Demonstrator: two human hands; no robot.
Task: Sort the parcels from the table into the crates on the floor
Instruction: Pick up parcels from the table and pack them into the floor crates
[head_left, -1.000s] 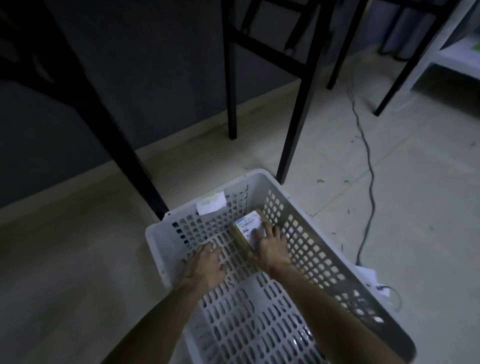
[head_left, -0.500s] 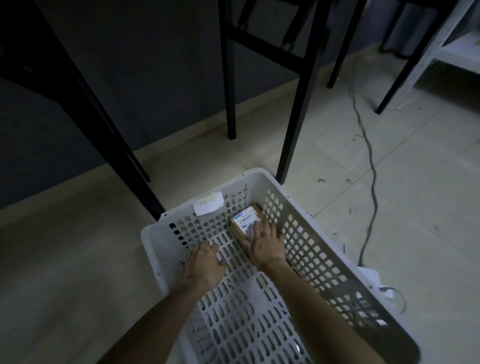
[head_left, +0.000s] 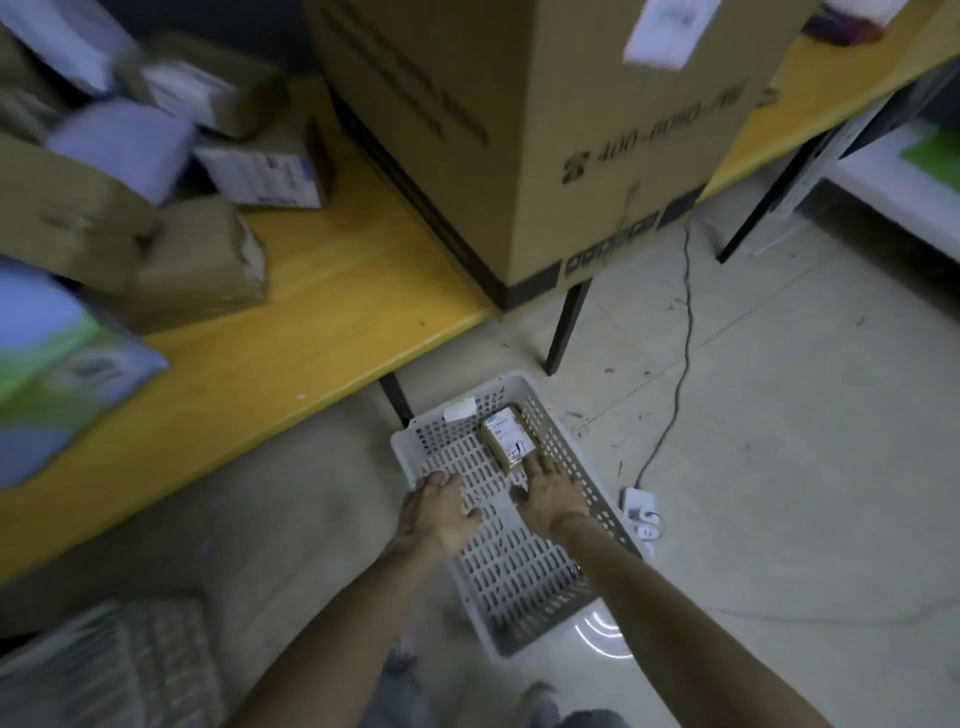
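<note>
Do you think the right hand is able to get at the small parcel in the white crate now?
Likely yes: the right hand is open, fingertips at the near end of the parcel, nothing covers it in the crate, and the left hand is off to one side.

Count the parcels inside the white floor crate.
1: a small brown parcel in the far right corner of the crate, just beyond the right hand. The forearms hide some crate floor.
</note>
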